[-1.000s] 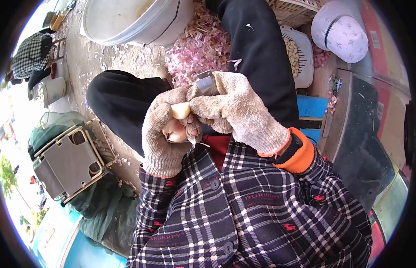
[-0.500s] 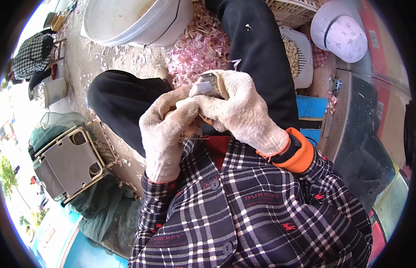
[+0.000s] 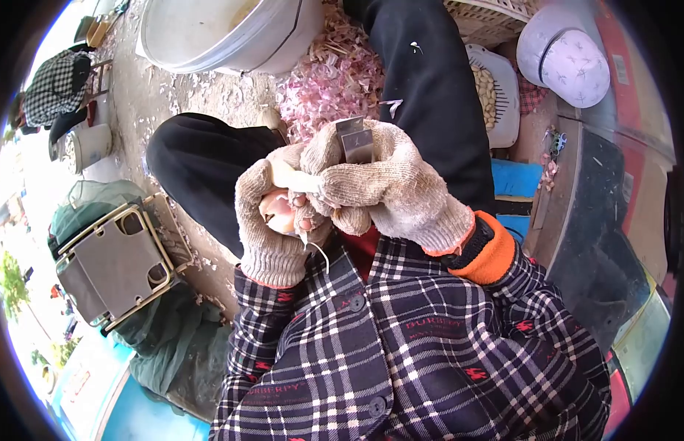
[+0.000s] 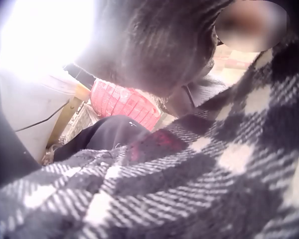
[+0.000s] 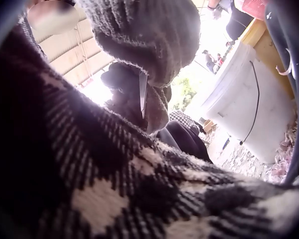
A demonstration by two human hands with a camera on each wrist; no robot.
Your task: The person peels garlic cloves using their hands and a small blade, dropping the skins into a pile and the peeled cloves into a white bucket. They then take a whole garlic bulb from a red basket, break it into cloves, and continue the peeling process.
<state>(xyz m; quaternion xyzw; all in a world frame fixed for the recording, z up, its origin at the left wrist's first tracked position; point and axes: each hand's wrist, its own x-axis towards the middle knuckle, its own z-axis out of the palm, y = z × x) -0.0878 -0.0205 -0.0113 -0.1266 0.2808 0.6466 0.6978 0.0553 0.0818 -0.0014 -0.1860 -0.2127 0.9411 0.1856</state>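
I count two gloved hands, my left hand (image 3: 274, 246) and my right hand (image 3: 404, 187), with one garlic bulb (image 3: 278, 212), one pale clove (image 3: 294, 178) and one metal blade (image 3: 356, 145) between them. Around me are two buckets (image 3: 287, 50), one folding chair (image 3: 117, 266), one hat (image 3: 577, 70), one white tray (image 3: 508, 110), one woven basket (image 3: 489, 28) and one heap of peels (image 3: 331, 99). My coat (image 3: 445, 353) shows two buttons (image 3: 377, 405); the cloves (image 3: 484, 92) in the tray are too small to count.

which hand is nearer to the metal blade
Right. The right hand grips the metal blade among its curled fingers; the left hand is off to the blade's left, holding a garlic bulb.
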